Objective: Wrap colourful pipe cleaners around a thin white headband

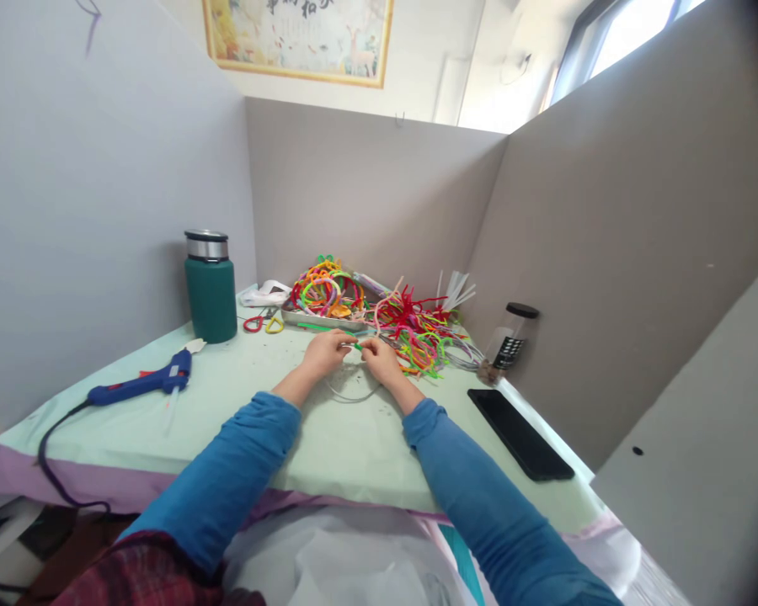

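Note:
Between my two hands, above the middle of the table, is a green pipe cleaner [357, 346]. The fingers of my left hand [326, 353] pinch it from the left, and its long end sticks out behind them. My right hand [382, 360] pinches close by, its fingertips almost meeting the left ones. A thin grey hoop [352, 400] curves below both hands, its upper part hidden by the fingers. I cannot tell whether the green piece is wrapped around the hoop. Just behind lies a metal tray [322, 320] heaped with colourful fuzzy rings [325, 290].
A pile of loose pipe cleaners [417, 320] spreads at the back right. Scissors [264, 323] and a green bottle [210, 290] stand left, with a blue glue gun [148, 383] and its cord nearer me. On the right are a clear jar [509, 345] and a black phone [519, 433]. Grey partitions enclose the table.

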`<state>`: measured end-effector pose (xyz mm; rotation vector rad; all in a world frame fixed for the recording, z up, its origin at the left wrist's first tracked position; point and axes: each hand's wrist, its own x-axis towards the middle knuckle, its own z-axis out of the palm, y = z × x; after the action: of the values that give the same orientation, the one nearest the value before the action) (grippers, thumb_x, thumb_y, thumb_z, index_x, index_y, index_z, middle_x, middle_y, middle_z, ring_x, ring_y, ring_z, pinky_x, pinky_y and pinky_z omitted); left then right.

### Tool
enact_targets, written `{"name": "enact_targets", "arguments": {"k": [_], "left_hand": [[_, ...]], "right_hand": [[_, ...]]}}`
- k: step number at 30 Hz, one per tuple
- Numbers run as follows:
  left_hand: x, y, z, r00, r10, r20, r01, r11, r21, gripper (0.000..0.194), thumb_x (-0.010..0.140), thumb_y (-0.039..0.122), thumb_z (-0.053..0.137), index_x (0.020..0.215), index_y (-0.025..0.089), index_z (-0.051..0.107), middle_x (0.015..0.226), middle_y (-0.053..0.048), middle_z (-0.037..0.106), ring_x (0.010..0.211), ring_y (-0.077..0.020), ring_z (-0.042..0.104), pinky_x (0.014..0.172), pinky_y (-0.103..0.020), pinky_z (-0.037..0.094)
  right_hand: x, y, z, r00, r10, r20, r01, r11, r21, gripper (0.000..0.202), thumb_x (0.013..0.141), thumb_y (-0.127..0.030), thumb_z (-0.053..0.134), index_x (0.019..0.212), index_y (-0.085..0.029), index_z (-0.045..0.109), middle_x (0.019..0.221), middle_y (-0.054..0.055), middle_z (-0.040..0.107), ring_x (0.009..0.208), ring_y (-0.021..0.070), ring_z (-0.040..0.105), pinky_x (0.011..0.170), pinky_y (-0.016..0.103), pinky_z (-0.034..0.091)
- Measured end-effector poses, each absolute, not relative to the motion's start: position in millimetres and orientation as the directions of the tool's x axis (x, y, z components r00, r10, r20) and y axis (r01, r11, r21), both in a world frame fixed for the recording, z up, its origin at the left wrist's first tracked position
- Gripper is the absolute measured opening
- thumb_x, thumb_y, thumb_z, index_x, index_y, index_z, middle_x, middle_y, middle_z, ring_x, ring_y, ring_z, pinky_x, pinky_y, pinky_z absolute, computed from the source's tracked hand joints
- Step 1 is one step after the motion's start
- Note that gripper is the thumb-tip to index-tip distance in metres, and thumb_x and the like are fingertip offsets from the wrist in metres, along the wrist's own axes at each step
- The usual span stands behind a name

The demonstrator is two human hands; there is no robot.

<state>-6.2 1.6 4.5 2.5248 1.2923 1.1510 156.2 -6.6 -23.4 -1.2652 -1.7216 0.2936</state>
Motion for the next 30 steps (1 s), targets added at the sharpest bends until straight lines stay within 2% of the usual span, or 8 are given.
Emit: {"name": "enact_targets", "arguments": {"k": [5, 12, 17, 24, 27, 30], "left_hand": [[-6.6, 2.6, 1.7, 0.426, 0.693, 0.582, 0.702, -0.659, 0.271, 0.028, 0.077, 0.019, 0.052, 0.098, 0.022, 0.071, 0.103, -0.006, 0.066, 0.089, -0.0194, 0.060, 0.081, -0.028, 0.043], [-6.5, 7.4, -1.2, 0.442, 0.679, 0.587, 0.718, -0.660, 0.222, 0.029, 0.078, 0.019, 0.049, 0.098, 0.021, 0.070, 0.100, -0.006, 0.067, 0.087, -0.0178, 0.061, 0.079, -0.026, 0.044], [-6.2, 7.4, -0.5, 0.430, 0.675, 0.600, 0.732, -0.649, 0.205, 0.025, 0.079, 0.020, 0.050, 0.091, 0.019, 0.072, 0.090, -0.006, 0.067, 0.081, -0.0165, 0.060, 0.076, -0.025, 0.044], [-4.4, 8.0, 1.6, 0.353, 0.741, 0.571, 0.702, -0.613, 0.362, 0.021, 0.076, 0.019, 0.055, 0.086, 0.016, 0.073, 0.091, -0.007, 0.068, 0.081, -0.0164, 0.060, 0.076, -0.025, 0.043], [-4.1, 8.6, 1.8, 0.305, 0.825, 0.475, 0.680, -0.538, 0.498, 0.021, 0.075, 0.021, 0.056, 0.086, 0.014, 0.073, 0.072, -0.005, 0.068, 0.072, -0.0154, 0.060, 0.068, -0.024, 0.043], [-4.4, 8.3, 1.4, 0.253, 0.895, 0.366, 0.605, -0.442, 0.662, 0.022, 0.074, 0.023, 0.057, 0.085, 0.012, 0.071, 0.047, 0.001, 0.057, 0.052, -0.0118, 0.053, 0.056, -0.022, 0.041]], "right_hand": [[155.6, -8.4, -22.9, -0.033, 0.845, 0.533, 0.585, 0.449, -0.676, 0.024, 0.072, -0.014, 0.044, 0.082, -0.017, 0.065, 0.073, 0.001, 0.066, 0.069, 0.0144, 0.058, 0.067, 0.026, 0.045], [154.3, -11.0, -22.5, -0.048, 0.840, 0.541, 0.570, 0.468, -0.675, 0.024, 0.072, -0.015, 0.044, 0.081, -0.016, 0.066, 0.073, 0.001, 0.065, 0.066, 0.0138, 0.056, 0.067, 0.026, 0.044], [153.2, -13.1, -21.7, -0.051, 0.831, 0.554, 0.568, 0.480, -0.669, 0.023, 0.072, -0.017, 0.045, 0.081, -0.017, 0.066, 0.071, 0.000, 0.064, 0.064, 0.0135, 0.055, 0.064, 0.025, 0.043], [153.9, -12.5, -23.2, -0.059, 0.815, 0.576, 0.568, 0.502, -0.652, 0.023, 0.072, -0.017, 0.045, 0.081, -0.017, 0.066, 0.070, 0.000, 0.064, 0.065, 0.0140, 0.056, 0.063, 0.025, 0.041], [154.1, -12.5, -23.3, -0.066, 0.808, 0.586, 0.566, 0.513, -0.645, 0.023, 0.072, -0.017, 0.045, 0.081, -0.017, 0.066, 0.071, 0.000, 0.064, 0.064, 0.0136, 0.055, 0.063, 0.025, 0.041], [154.0, -12.9, -22.7, -0.078, 0.802, 0.593, 0.564, 0.526, -0.637, 0.023, 0.074, -0.018, 0.045, 0.082, -0.018, 0.066, 0.072, 0.000, 0.064, 0.065, 0.0134, 0.055, 0.063, 0.024, 0.042]]}}
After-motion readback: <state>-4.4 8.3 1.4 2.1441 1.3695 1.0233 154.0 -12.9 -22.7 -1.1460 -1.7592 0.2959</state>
